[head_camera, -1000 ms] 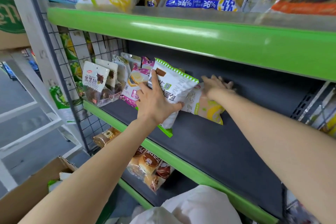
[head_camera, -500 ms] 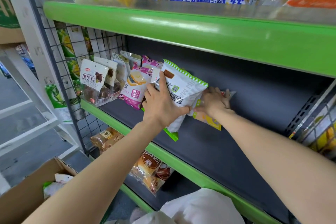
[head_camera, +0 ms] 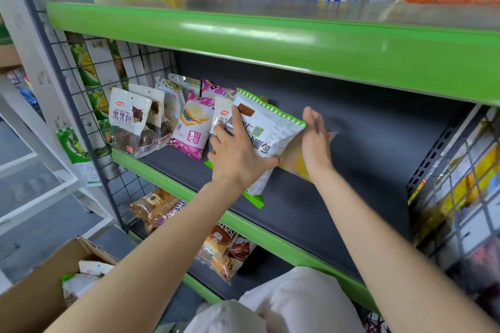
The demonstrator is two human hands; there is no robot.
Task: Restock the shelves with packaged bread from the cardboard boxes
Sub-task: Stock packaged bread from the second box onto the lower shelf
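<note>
Left hand (head_camera: pixel 238 154) grips one white bread bag (head_camera: pixel 267 132) on the shelf (head_camera: pixel 311 213); right hand (head_camera: pixel 315 140), fingers straight, touches its right edge; bare shelf lies further right.

In front of you the white, green-edged plastic bread bag (head_camera: pixel 266 132) looks matt and slightly crinkled, while the clear-windowed plastic pouch of dark buns (head_camera: pixel 130 121) shines glossy. The shelf's green painted metal front lip (head_camera: pixel 173 186) is smooth with a soft sheen; its dark grey deck (head_camera: pixel 311 205) is matt. The grey wire-mesh side panel (head_camera: pixel 81 105) is thin coated metal. The brown cardboard box (head_camera: pixel 35 292) is dull and papery.
</note>
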